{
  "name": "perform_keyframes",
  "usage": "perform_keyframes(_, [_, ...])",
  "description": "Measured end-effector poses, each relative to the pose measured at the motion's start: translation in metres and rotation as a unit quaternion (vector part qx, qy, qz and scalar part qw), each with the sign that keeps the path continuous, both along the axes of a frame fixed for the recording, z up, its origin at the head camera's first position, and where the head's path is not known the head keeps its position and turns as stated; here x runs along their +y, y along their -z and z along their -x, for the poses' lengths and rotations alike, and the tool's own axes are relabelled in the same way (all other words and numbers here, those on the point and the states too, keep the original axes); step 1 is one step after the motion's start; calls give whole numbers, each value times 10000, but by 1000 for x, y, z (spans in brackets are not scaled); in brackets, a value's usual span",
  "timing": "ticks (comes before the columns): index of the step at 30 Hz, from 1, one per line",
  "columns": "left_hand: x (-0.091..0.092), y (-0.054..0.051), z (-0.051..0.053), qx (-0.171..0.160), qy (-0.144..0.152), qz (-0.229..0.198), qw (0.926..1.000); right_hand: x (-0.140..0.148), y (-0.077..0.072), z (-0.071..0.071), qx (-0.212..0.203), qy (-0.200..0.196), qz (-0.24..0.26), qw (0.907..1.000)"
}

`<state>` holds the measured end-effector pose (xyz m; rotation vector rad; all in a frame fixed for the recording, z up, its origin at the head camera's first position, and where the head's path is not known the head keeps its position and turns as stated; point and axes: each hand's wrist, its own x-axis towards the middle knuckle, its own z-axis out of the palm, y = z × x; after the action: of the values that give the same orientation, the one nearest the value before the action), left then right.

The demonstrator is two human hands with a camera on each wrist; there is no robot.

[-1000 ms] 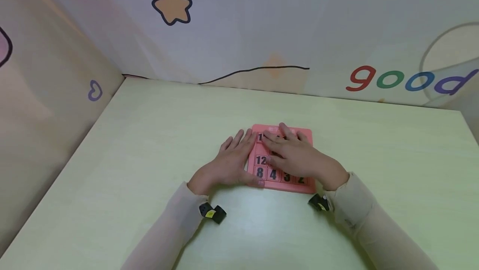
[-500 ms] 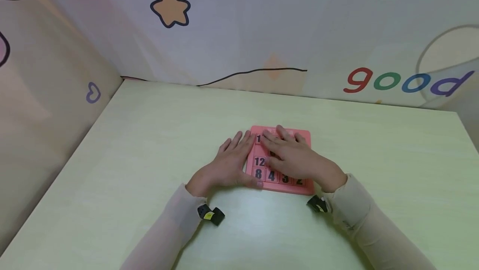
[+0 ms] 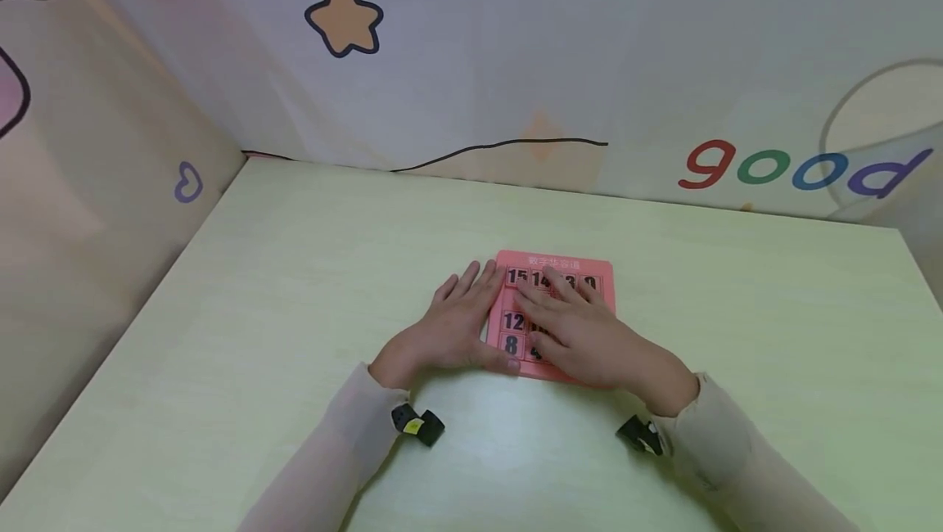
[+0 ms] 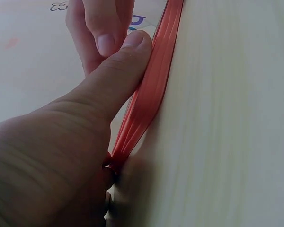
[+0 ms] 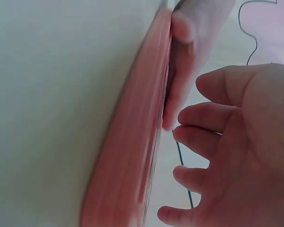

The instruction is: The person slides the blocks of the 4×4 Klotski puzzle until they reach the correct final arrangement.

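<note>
A pink number slide puzzle (image 3: 510, 299) lies flat on the pale table (image 3: 295, 286), its numbered tiles partly covered by my right hand. Along its left edge my left hand (image 3: 457, 326) steadies it with outstretched fingers, the thumb reaching over the near left corner. My right hand (image 3: 578, 331) is spread above the tiles. In the right wrist view those loosely bent fingers (image 5: 199, 142) appear apart from the puzzle's pink side (image 5: 128, 142). The left wrist view has my left thumb (image 4: 118, 66) lying against the puzzle's edge (image 4: 154, 90).
Behind the table stands a printed backdrop (image 3: 471, 49) with a star (image 3: 345, 18) and coloured letters. Another printed panel (image 3: 125, 213) borders the left side. A small black camera (image 3: 418, 424) sits at my left wrist and another (image 3: 639, 435) at my right.
My right hand has drawn back toward me, uncovering more of the top row and title while covering more of the lower right tiles. My left hand stays at the puzzle's left edge.
</note>
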<state>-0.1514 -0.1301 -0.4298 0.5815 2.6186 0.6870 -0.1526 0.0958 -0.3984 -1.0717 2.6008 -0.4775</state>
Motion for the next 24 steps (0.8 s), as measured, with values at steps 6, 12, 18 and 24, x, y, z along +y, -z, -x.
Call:
perform_keyframes(6, [0, 1, 0, -29, -27, -3, 10000, 1, 1, -13, 52, -252, 37, 9997])
perform_keyframes(12, [0, 3, -1, -55, -34, -29, 10000, 1, 2, -17, -7, -307, -165, 9994])
perform_keyframes(18, [0, 2, -1, 1, -8, -47, 10000, 2, 2, -17, -37, -270, -298, 9992])
perform_keyframes(24, [1, 0, -1, -31, -13, -73, 10000, 1, -1, -17, 33, -287, -417, 9987])
